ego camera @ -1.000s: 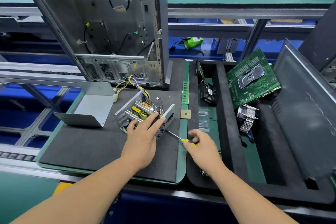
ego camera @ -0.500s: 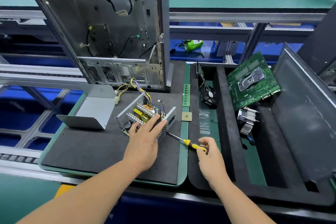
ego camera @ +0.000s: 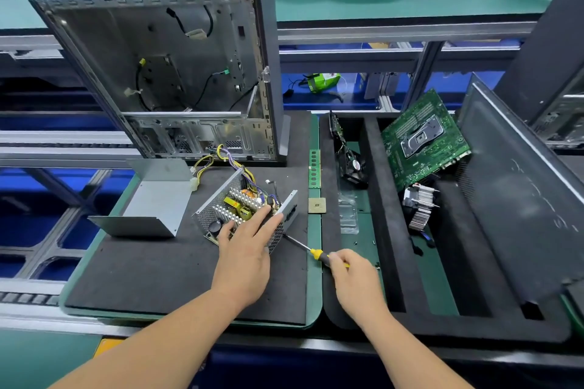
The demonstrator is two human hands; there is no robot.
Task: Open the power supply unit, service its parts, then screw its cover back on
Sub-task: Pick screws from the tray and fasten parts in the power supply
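With your left hand (ego camera: 243, 249) spread flat on the open power supply unit (ego camera: 245, 210) mid-frame and its cover (ego camera: 151, 199) off to the left, keep your right hand (ego camera: 352, 281) gripping the screwdriver (ego camera: 311, 252) square so it won't slip.

Left hand (ego camera: 245, 249) flat, right hand (ego camera: 354, 281) curled, gripping.

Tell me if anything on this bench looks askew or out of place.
The green circuit board leans tilted in the black foam tray rather than lying flat. The power supply sits open, its cover off to the left, which fits the job.
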